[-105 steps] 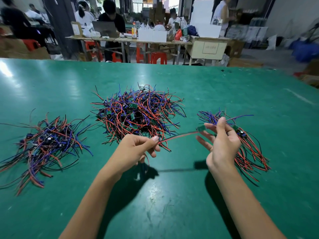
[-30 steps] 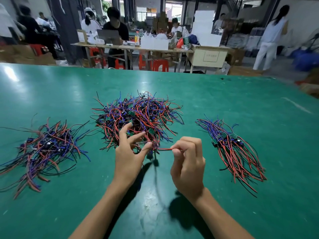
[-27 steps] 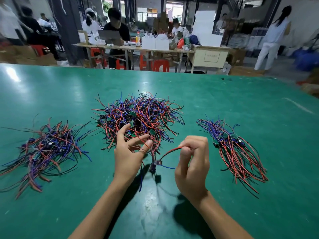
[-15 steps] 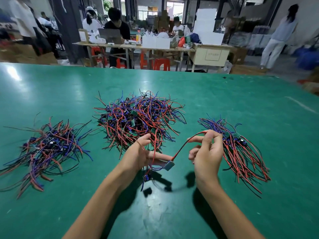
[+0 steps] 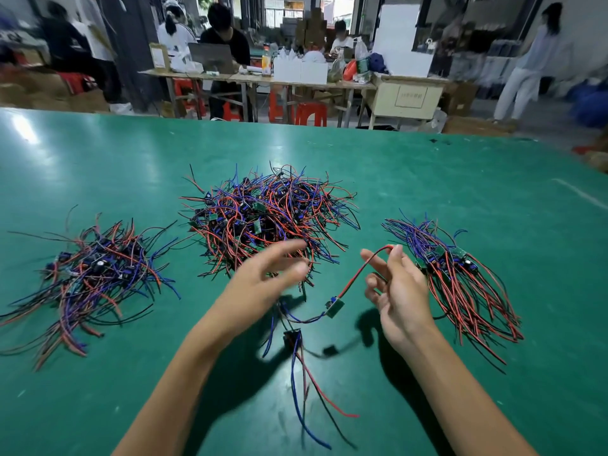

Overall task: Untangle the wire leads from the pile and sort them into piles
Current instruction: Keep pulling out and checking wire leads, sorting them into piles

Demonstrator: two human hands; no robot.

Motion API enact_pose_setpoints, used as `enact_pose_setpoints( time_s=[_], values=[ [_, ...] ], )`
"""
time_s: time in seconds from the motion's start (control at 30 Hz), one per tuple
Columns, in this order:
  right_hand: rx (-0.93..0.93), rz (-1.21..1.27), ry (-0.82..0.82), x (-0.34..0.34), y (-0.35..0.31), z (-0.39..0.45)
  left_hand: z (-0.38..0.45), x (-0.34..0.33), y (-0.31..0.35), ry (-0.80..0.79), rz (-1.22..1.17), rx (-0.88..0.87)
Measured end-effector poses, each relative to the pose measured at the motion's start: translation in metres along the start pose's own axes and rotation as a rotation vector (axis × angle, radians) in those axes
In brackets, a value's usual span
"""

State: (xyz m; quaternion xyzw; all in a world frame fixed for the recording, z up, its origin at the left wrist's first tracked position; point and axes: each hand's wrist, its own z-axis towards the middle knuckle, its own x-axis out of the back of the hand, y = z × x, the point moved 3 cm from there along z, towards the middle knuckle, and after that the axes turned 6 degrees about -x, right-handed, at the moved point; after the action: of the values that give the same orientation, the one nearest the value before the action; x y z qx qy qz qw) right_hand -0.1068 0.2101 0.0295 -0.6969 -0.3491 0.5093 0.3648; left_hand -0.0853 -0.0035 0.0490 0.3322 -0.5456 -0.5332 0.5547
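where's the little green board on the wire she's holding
In the head view the small green board hangs just above the green table, between the left hand and the right hand.

The left hand has let go and opened; a second wire lead now dangles below.

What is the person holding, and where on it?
The right hand pinches a wire lead by its red wire's end; its green board dangles below. The left hand, blurred, appears open, holding nothing.
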Motion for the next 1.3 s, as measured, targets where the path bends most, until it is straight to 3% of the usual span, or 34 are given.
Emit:
enact_pose_setpoints(
  time_s=[0.07,0.13,0.33,0.57,0.73,0.87,1.0,1.1,1.3],
  values=[
    [-0.033,0.037,-0.054,-0.001,-0.002,0.001,-0.006,-0.018,0.004,-0.280,0.139,-0.049],
    [-0.037,0.062,-0.072,0.000,-0.006,0.002,-0.010,-0.032,0.005,-0.405,0.157,-0.046],
    [-0.115,0.234,-0.123,0.007,-0.020,0.005,-0.008,-0.034,0.007,-0.251,-0.114,-0.016],
    [-0.190,0.440,-0.300,0.010,-0.026,0.005,-0.009,-0.027,0.004,-0.237,0.029,-0.074],
    [-0.125,0.256,-0.202,0.014,-0.024,0.009,-0.004,-0.020,-0.001,-0.029,0.020,-0.092],
    [-0.051,-0.044,-0.271,0.002,-0.013,0.003,-0.005,-0.013,0.001,0.170,0.317,-0.188],
    [0.058,-0.337,-0.258,-0.013,0.002,-0.010,-0.006,-0.012,0.008,0.244,0.443,-0.296],
    [0.050,-0.280,-0.242,-0.017,0.013,-0.015,-0.008,-0.015,0.009,0.217,0.514,-0.352],
    [-0.023,-0.108,-0.213,-0.014,0.015,-0.009,-0.005,-0.012,0.005,0.219,0.394,-0.291]
  ],
)
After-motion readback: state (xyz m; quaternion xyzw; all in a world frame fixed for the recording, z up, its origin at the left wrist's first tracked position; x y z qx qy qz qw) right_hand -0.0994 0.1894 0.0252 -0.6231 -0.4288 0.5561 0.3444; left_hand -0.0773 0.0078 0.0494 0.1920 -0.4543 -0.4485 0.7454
